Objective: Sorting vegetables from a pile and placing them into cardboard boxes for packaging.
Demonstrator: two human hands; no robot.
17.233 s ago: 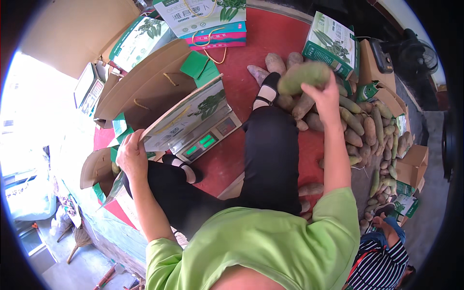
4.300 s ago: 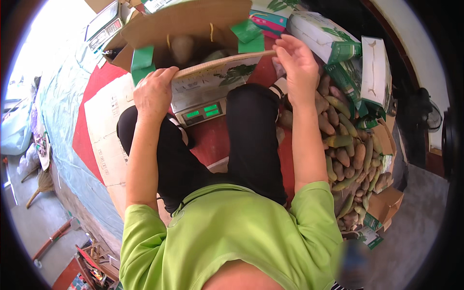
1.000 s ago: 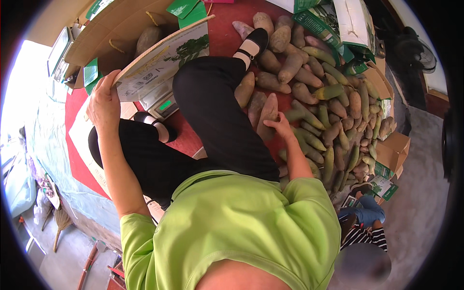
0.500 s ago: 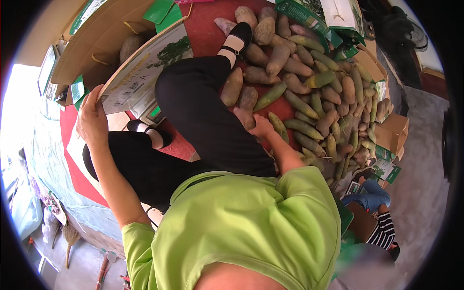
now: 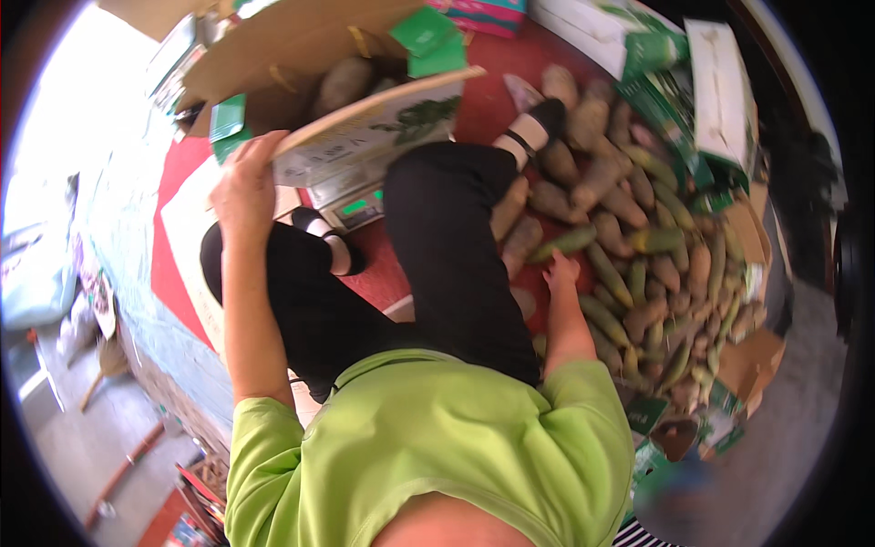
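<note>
My left hand (image 5: 246,187) is closed on the corner of the raised front flap of a cardboard box (image 5: 301,46). Brownish roots (image 5: 344,87) lie inside the box. My right hand (image 5: 562,269) is at the near edge of the root pile, just below a long green radish (image 5: 565,244). Its fingers look apart with nothing visible in them, though slightly blurred; whether they touch the radish is unclear. Nearby lies a brown, soil-covered root (image 5: 522,244). Under the box flap, a scale (image 5: 355,210) shows a lit green display.
The heap of brown and green roots (image 5: 656,273) spreads to my right over a red mat (image 5: 488,59). White and green cartons (image 5: 720,91) stand behind it. My bent leg (image 5: 447,246) is between box and heap. A broom (image 5: 108,365) is at lower left.
My view has shifted, so box and heap appear further right. My right hand has come away from the brown root it was on and is now beside the green radish. My left hand keeps its hold.
</note>
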